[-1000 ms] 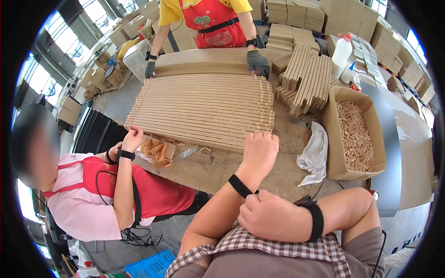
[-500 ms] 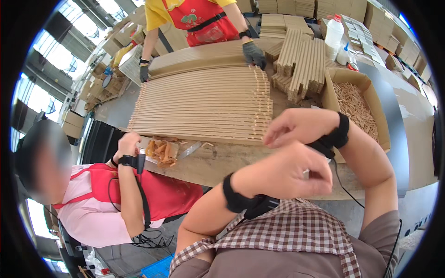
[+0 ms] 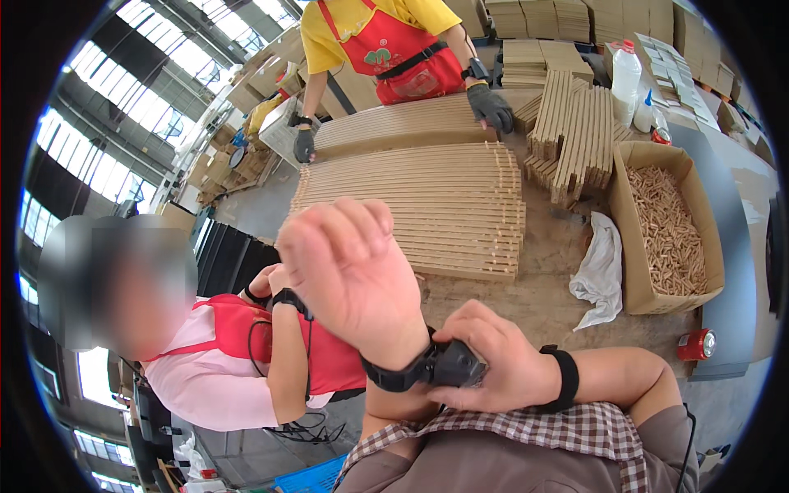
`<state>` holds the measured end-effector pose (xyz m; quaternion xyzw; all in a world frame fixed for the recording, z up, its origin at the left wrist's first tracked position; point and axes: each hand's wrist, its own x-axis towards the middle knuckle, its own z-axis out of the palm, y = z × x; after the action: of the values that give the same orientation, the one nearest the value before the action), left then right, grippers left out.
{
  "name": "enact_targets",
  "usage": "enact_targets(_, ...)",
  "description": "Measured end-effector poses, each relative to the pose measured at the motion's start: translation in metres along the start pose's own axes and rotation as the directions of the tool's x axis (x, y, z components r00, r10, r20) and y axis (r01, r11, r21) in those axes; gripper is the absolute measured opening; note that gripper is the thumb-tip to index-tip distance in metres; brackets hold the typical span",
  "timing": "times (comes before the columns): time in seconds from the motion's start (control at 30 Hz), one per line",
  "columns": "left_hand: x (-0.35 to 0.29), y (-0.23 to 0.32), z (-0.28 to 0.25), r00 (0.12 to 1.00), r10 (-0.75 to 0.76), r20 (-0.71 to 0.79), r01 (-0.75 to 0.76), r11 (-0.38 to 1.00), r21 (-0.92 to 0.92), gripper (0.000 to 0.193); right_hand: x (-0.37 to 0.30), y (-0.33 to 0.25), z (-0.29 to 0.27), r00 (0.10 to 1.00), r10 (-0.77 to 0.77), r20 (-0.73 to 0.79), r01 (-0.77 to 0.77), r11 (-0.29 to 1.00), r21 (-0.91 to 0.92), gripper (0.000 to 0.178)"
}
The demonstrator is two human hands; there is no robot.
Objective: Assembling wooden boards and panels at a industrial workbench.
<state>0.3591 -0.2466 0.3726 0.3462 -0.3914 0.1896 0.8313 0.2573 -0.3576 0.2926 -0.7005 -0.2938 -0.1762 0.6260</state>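
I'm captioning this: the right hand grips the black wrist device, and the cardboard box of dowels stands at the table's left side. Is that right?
Wrong side: the head view shows the cardboard box of dowels at the right side of the table. The right hand does grip the black wrist device.

Your right hand grips the black device strapped below your loosely curled left hand; far, a gloved co-worker stands beyond wooden slats, a carton of dowels right.

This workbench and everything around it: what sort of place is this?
Probably a woodworking or furniture workshop: rows of long wooden strips, a cardboard box of wooden pegs, and co-workers in red aprons.
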Motion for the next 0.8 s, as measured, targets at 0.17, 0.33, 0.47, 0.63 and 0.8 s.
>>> enact_targets(0.17, -0.001, 0.040, 0.012, 0.997, -0.050, -0.052, 0.033, 0.957, -0.288, 0.025, -0.009, -0.002, 0.007, 0.991, -0.125, 0.053, 0.126, 0.992, -0.002, 0.050)
enact_targets(0.33, -0.017, 0.078, 0.028, 0.988, -0.041, 0.146, 0.141, 0.608, -0.781, 0.022, -0.007, -0.001, -0.001, 0.960, -0.221, 0.174, 0.158, 0.936, 0.315, 0.045)
enact_targets(0.47, -0.020, 0.082, 0.045, 0.893, 0.100, 0.438, 0.405, 0.246, -0.881, 0.018, -0.009, 0.018, -0.003, 0.978, -0.036, 0.204, -0.064, 0.884, 0.462, 0.033)
enact_targets(0.63, -0.019, 0.076, 0.064, 0.767, 0.218, 0.603, 0.583, 0.157, -0.797, 0.019, -0.004, 0.016, 0.006, 0.950, -0.148, 0.276, -0.053, 0.792, 0.609, 0.042)
enact_targets(0.8, -0.021, 0.070, 0.059, 0.755, 0.203, 0.624, 0.619, 0.093, -0.779, 0.018, -0.004, 0.016, 0.007, 0.943, -0.223, 0.246, 0.057, 0.838, 0.542, 0.045)
